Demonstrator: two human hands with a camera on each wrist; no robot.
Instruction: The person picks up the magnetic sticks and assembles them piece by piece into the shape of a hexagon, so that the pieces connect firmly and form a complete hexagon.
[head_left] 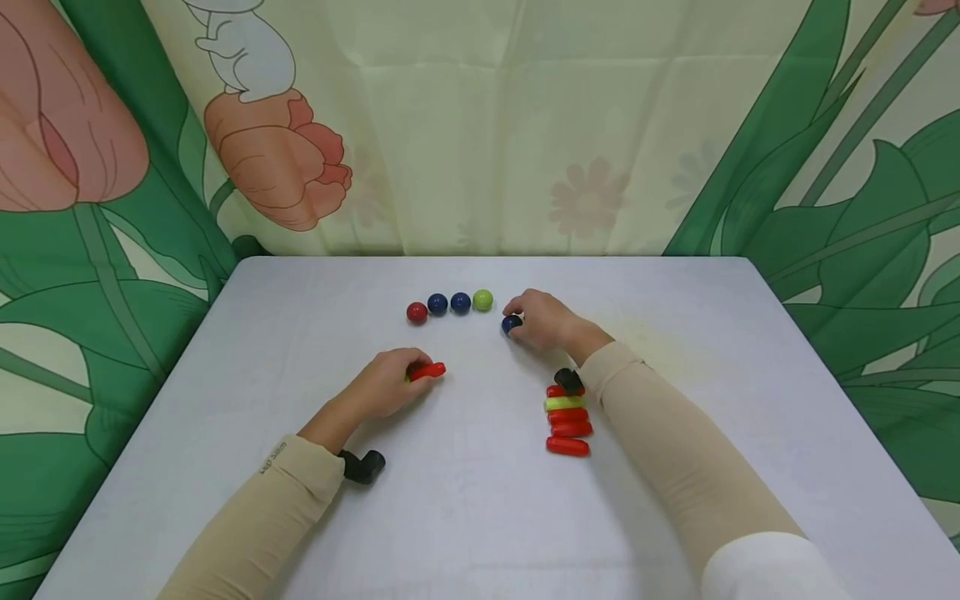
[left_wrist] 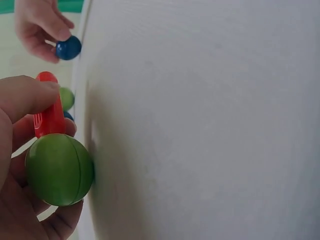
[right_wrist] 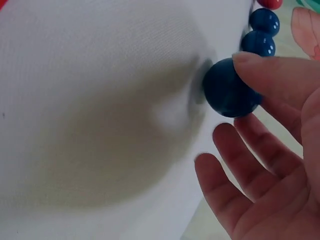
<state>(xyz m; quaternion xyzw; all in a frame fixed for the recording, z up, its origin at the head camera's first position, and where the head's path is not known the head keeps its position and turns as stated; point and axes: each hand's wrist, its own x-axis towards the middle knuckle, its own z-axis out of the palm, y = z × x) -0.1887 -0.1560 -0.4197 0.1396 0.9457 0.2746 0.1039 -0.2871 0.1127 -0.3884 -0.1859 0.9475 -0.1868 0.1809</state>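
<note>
My left hand [head_left: 384, 387] grips a short red handle [head_left: 429, 372] over the left middle of the table. At the handle's near end sits a glossy green ball [left_wrist: 59, 170], mostly hidden behind the hand in the head view. The thumb lies on the handle, with other fingers around and behind the ball. Farther back and to the right, my right hand [head_left: 551, 322] pinches a dark blue ball [right_wrist: 230, 89] between thumb and fingertips, close over the table; its other fingers are spread beneath.
Along the table's back, left of the right hand, stand a red ball [head_left: 417, 313], two blue balls [head_left: 461, 303] and a lime ball [head_left: 483, 300] in a row. Several loose handles, red [head_left: 568, 447] and yellow-green [head_left: 564, 403], lie stacked near the right forearm. A patterned curtain [head_left: 480, 125] hangs behind.
</note>
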